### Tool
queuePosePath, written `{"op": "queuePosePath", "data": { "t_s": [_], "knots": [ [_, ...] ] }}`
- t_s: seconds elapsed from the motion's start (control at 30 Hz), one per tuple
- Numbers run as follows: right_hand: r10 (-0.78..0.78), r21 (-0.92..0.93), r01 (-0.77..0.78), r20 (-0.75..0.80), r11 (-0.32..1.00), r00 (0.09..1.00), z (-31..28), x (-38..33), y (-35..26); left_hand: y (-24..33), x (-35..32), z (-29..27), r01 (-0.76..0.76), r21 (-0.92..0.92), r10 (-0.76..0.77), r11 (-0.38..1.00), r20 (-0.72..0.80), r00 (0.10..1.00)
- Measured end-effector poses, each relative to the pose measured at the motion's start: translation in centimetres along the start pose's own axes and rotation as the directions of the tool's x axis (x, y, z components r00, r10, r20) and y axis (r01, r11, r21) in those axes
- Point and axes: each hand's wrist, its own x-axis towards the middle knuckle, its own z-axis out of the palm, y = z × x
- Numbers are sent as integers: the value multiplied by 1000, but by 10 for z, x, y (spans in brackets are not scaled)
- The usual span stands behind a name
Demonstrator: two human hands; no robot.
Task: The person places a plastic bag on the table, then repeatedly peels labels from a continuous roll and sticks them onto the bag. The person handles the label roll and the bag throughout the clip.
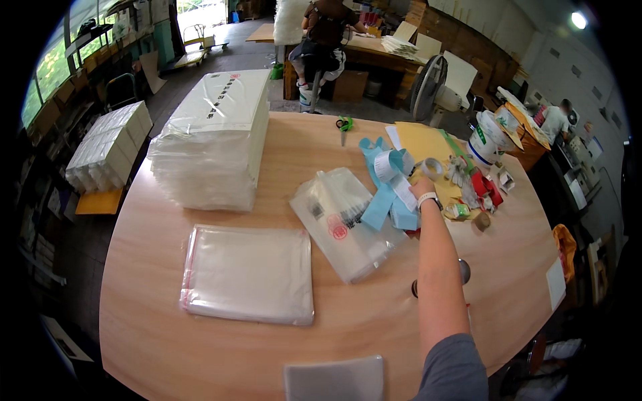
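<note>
Label roll (390,165) with white strip on blue backing, centre-right of tabletop (200,347) | right hand (420,188) reaches to it, fingers hidden behind strip, grip can't tell | left hand out of view | printed clear bag (338,224) just left | flat bag stack (249,273) near edge | scissors (344,124) far side

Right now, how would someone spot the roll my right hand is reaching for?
On the round wooden table, follow the right hand to the pale blue paper strips. There sits the white label roll, the only wound coil among flat strips, larger than the clear tape ring beside it.
</note>
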Motion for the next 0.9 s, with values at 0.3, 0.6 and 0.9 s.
{"op": "queuePosePath", "data": {
  "t_s": [0.3,0.6,0.9],
  "knots": [
    [-238,760,16,184,650,954,-101,-133,-62,81,4,19,-324,140,306,936,136,942],
    [-636,914,1,282,406,718,-128,-420,-7,188,48,118,79,-495,210,865,501,840],
    [-624,820,322,54,473,779,-94,-533,34,111,51,134,-264,-329,325,907,148,934]
  ]
}}
